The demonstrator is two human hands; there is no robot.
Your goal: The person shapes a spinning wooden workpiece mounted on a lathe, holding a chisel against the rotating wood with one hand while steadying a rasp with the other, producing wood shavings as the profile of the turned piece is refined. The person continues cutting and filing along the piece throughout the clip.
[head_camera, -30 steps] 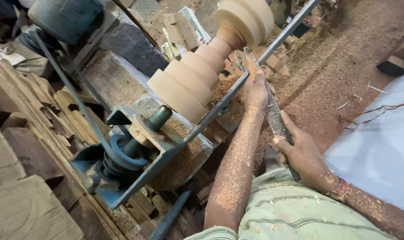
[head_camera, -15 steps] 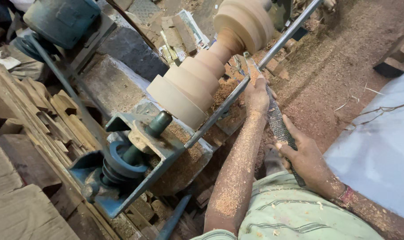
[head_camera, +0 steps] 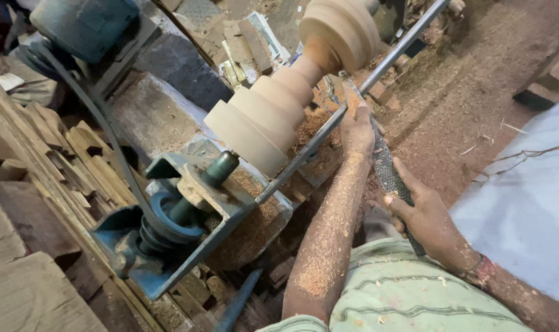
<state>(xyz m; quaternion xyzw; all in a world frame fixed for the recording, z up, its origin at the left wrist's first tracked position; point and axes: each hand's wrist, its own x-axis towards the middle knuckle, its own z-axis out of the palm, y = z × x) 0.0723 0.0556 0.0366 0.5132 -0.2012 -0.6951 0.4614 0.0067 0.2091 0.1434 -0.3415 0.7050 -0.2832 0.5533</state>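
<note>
Turned wooden workpiece (head_camera: 292, 104) sits on the lathe between the blue pulley bracket (head_camera: 169, 233) and the far end, just behind the steel rest bar (head_camera: 353, 98). Left hand (head_camera: 357, 126) lies on the bar, fingers curled down over the long rasp-like tool (head_camera: 378, 154); right hand (head_camera: 424, 218) is wrapped closed round its rear end, well back from the bar. Risks: tool tip digs in beside the narrow neck and kicks back; left knuckles ride close to the wood (cannot tell if it's spinning); drive belt (head_camera: 101, 129) is unguarded; sawdust coats the forearm, so the grip could slip.
</note>
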